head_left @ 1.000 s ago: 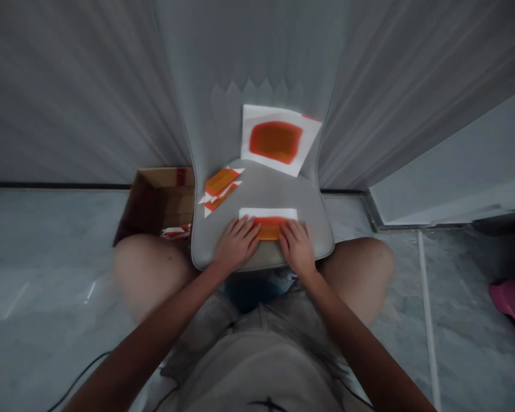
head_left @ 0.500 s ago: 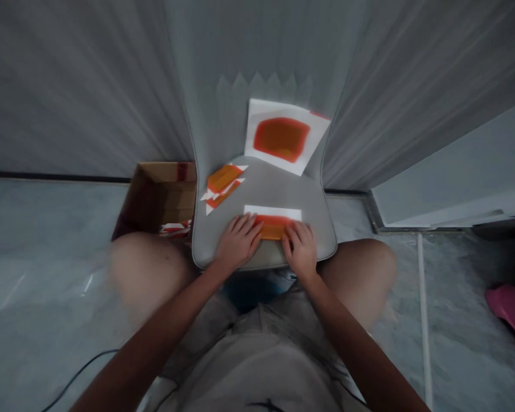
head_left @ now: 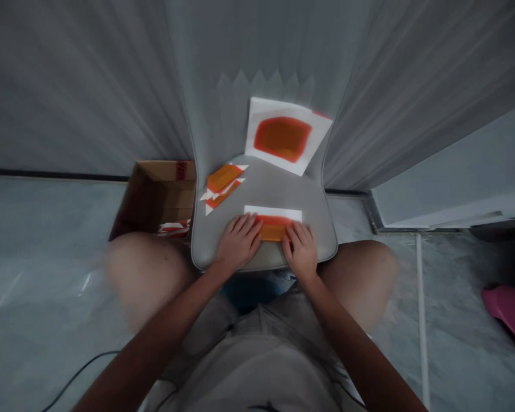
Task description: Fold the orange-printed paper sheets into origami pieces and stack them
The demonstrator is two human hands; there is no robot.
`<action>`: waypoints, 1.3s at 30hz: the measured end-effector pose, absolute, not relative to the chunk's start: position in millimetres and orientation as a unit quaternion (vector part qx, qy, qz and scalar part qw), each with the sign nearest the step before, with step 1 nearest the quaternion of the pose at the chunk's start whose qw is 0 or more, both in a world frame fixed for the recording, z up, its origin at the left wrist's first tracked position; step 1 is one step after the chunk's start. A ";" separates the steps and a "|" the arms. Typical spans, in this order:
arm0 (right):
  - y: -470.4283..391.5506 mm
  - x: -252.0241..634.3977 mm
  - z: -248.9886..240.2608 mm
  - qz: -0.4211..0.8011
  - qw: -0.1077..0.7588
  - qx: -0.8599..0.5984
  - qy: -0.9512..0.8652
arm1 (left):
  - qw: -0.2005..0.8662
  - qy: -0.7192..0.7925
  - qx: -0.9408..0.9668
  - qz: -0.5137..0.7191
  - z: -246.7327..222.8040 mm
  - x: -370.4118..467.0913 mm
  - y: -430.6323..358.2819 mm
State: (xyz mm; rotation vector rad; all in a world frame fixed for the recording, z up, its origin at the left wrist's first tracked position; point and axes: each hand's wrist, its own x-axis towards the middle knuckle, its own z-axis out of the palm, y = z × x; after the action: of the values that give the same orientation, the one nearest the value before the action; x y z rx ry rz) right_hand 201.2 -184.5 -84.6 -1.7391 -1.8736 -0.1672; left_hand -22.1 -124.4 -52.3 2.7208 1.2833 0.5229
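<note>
A folded sheet of paper point(head_left: 273, 228), white along its far strip and orange-red nearer me, lies on the seat of a grey chair point(head_left: 283, 191). My left hand point(head_left: 239, 240) rests flat on its left end, fingers stretched forward. On the right end lies my right hand point(head_left: 300, 246), fingers also extended and pressing down. Farther back, a white sheet with an orange-brown patch point(head_left: 282, 139) leans against the backrest. Folded orange-and-white paper pieces point(head_left: 224, 186) with pointed ends sit at the seat's left edge.
A cardboard box point(head_left: 146, 200) stands on the floor left of the chair, with red-and-white folded papers point(head_left: 174, 229) inside. Grey curtain point(head_left: 90, 86) hangs behind. A pink object point(head_left: 508, 315) is on the floor at far right. A dark cable point(head_left: 79, 372) runs at lower left.
Both hands stay in the same place on the folded paper. Only a very slight shift of the camera view shows.
</note>
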 end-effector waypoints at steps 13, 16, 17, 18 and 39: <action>-186.5 199.7 -82.6 -0.070 0.298 -0.654 -0.692 | 0.044 0.425 0.890 0.161 -54.3 -21.6 -124.4; -186.0 199.4 -83.1 -0.076 0.305 -0.653 -0.689 | 0.045 0.424 0.890 0.161 -53.9 -21.5 -124.0; -185.7 199.3 -83.4 -0.078 0.306 -0.653 -0.688 | 0.046 0.424 0.890 0.162 -53.8 -21.5 -124.0; -185.4 199.1 -83.7 -0.080 0.306 -0.654 -0.687 | 0.048 0.424 0.890 0.163 -53.7 -21.5 -123.9; -184.9 196.2 -84.4 -0.067 0.298 -0.669 -0.678 | 0.059 0.433 0.885 0.161 -52.4 -20.0 -124.9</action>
State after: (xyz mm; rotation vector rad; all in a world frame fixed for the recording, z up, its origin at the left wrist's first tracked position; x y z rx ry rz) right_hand 196.2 -184.9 -84.4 -1.7779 -1.8015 -0.1773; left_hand -20.0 -124.9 -52.4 2.6813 1.3108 0.4873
